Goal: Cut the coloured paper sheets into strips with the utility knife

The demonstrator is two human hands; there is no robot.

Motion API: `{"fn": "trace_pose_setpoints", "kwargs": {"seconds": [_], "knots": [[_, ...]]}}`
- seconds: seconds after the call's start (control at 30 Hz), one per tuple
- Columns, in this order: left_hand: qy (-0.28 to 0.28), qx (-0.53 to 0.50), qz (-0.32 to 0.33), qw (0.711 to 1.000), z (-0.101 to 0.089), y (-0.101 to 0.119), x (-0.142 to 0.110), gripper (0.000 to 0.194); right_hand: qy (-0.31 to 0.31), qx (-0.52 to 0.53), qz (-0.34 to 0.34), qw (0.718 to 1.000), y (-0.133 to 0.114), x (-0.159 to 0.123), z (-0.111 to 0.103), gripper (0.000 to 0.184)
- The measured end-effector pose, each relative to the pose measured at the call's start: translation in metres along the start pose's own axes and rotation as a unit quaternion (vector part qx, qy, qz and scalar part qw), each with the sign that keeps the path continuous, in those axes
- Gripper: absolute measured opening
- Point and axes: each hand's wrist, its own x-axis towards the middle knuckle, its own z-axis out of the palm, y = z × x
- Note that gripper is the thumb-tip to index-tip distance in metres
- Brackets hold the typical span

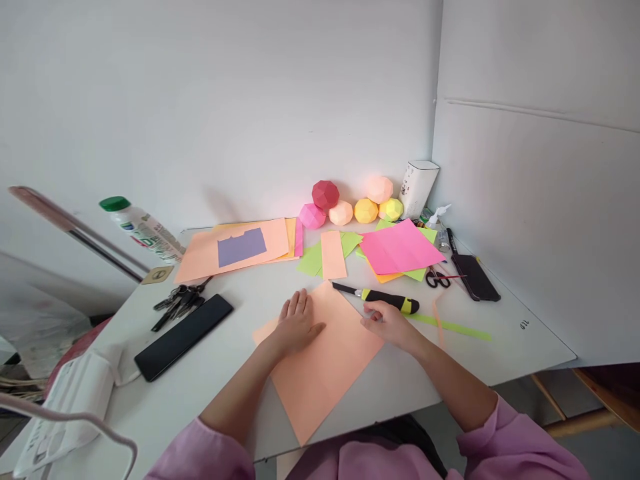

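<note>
A large peach paper sheet lies at an angle on the white table, its near corner at the front edge. My left hand rests flat on its left part, fingers stretched out. At the sheet's right edge is my right hand, fingers curled and thumb against them, seemingly pinching that edge. Just beyond it lies a black and yellow-green utility knife, its tip by the sheet's far corner. A narrow peach paper strip on green paper is farther back.
Several faceted paper balls stand along the wall. A pink sheet, scissors and a black phone case are right. Stacked paper, keys, a black oblong object and a green-capped bottle occupy the left.
</note>
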Motion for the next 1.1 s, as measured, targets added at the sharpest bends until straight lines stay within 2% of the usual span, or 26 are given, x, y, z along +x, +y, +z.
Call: {"fn": "trace_pose_setpoints", "kwargs": {"seconds": [0.1,0.23,0.3,0.4,0.5,0.63,0.73,0.83,0.93,1.0,1.1], "knots": [[0.001,0.015,-0.012,1.0,0.005,-0.002,0.001,0.081,-0.071,0.109,0.038,0.991,-0.005,-0.001,-0.003,0.04],[0.021,0.02,-0.004,1.0,0.013,-0.009,0.004,0.083,-0.131,0.248,0.054,0.958,-0.007,0.0,-0.003,0.043],[0.031,0.019,0.001,0.999,0.017,-0.011,0.005,0.083,-0.145,0.274,0.062,0.949,-0.008,0.0,-0.002,0.042],[0.039,0.018,0.001,0.999,0.018,-0.012,0.007,0.083,-0.144,0.274,0.04,0.95,-0.01,0.0,0.001,0.039],[0.034,0.012,0.0,0.999,0.015,-0.011,0.006,0.084,-0.125,0.256,-0.025,0.958,-0.014,-0.002,0.005,0.038],[0.012,0.007,0.002,1.0,0.007,-0.01,0.002,0.088,-0.17,0.207,-0.123,0.955,-0.015,-0.006,0.011,0.038],[0.006,0.006,-0.004,1.0,0.003,-0.009,-0.001,0.092,-0.172,0.157,-0.178,0.956,-0.011,-0.009,0.015,0.047],[0.017,0.004,0.001,1.0,0.004,-0.009,-0.002,0.094,-0.2,0.129,-0.243,0.941,-0.006,-0.011,0.017,0.053],[0.03,-0.005,-0.001,1.0,0.009,-0.009,0.001,0.092,-0.248,0.071,-0.322,0.911,-0.003,-0.012,0.017,0.063],[0.057,-0.013,-0.005,0.998,0.014,-0.011,0.006,0.087,-0.275,0.008,-0.348,0.896,-0.003,-0.014,0.018,0.071],[0.156,-0.084,-0.003,0.984,0.017,-0.02,0.017,0.077,-0.291,-0.114,-0.332,0.89,-0.005,-0.016,0.021,0.078]]}}
